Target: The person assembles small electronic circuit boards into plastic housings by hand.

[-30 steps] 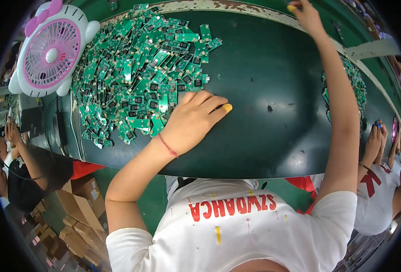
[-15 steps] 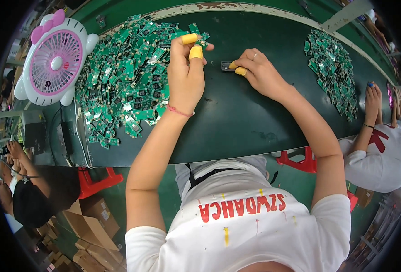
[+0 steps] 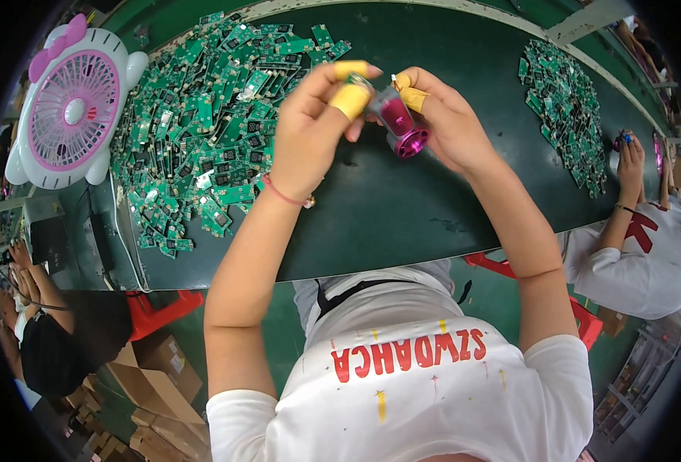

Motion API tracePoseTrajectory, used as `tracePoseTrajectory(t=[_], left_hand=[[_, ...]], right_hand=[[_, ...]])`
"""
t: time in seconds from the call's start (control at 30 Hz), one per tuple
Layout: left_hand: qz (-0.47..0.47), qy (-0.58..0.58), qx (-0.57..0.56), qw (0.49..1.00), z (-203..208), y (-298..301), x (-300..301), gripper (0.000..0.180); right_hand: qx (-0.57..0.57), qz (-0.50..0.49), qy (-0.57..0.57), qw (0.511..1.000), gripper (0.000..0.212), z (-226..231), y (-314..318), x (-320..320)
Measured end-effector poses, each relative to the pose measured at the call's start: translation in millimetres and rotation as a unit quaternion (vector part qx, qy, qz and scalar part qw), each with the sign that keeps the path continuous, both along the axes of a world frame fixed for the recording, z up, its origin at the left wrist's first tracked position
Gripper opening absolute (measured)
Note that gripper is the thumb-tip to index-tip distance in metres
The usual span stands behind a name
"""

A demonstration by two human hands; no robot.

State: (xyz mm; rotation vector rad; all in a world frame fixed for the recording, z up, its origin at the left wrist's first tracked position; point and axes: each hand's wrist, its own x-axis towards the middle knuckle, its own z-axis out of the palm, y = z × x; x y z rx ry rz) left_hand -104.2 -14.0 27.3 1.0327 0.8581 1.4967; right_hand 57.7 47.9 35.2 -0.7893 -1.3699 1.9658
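My left hand [image 3: 317,123], with yellow finger covers on its thumb and forefinger, is closed in a pinch. Between those fingertips shows the edge of a small green circuit board [image 3: 358,80], mostly hidden. Close on its right, my right hand [image 3: 452,123] grips a small part with a smoky grey casing and a shiny magenta inside and round end [image 3: 398,119]. The magenta end points down toward me. Yellow covers sit on this hand's thumb and forefinger too. Both hands are raised over the dark green tabletop [image 3: 371,208], almost touching each other.
A large pile of green circuit boards [image 3: 209,115] spreads across the left of the table, and a smaller pile [image 3: 563,115] lies on the right. A white and pink fan [image 3: 75,112] stands at far left. Another person's hand [image 3: 630,162] works at the right edge.
My right hand has lifted the dark part off the tabletop and turned it, so its magenta side shows. My left hand has moved nearer to it, still pinching the board.
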Motion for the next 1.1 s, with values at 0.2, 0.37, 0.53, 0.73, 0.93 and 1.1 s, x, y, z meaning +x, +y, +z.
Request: tracePoseTrajectory(t=[0.2,0.37,0.53,0.73,0.93,1.1], left_hand=[[0.046,0.050,0.057,0.996,0.4,4.5,8.2,0.025],[0.020,0.041,0.030,0.998,-4.8,1.4,11.7,0.026],[0.139,0.253,0.090,0.953,-10.3,2.9,18.4,0.023],[0.152,0.312,0.119,0.930,-11.2,0.9,20.1,0.023],[0.151,0.355,0.128,0.914,-8.3,-3.7,27.5,0.027],[0.169,0.389,0.170,0.889,-6.2,-5.3,28.8,0.030]], right_hand=[[0.049,0.075,-0.035,0.995,0.023,-2.8,-0.4,5.9],[0.033,0.021,-0.051,0.998,0.014,-8.1,-9.2,2.3],[0.161,0.004,-0.136,0.978,0.020,-13.0,-2.5,12.1],[0.153,-0.024,-0.114,0.981,0.014,-4.6,-3.0,17.9],[0.156,-0.035,-0.095,0.983,0.013,0.1,-10.6,17.8],[0.102,0.005,-0.128,0.986,0.014,13.4,-13.9,15.4]])
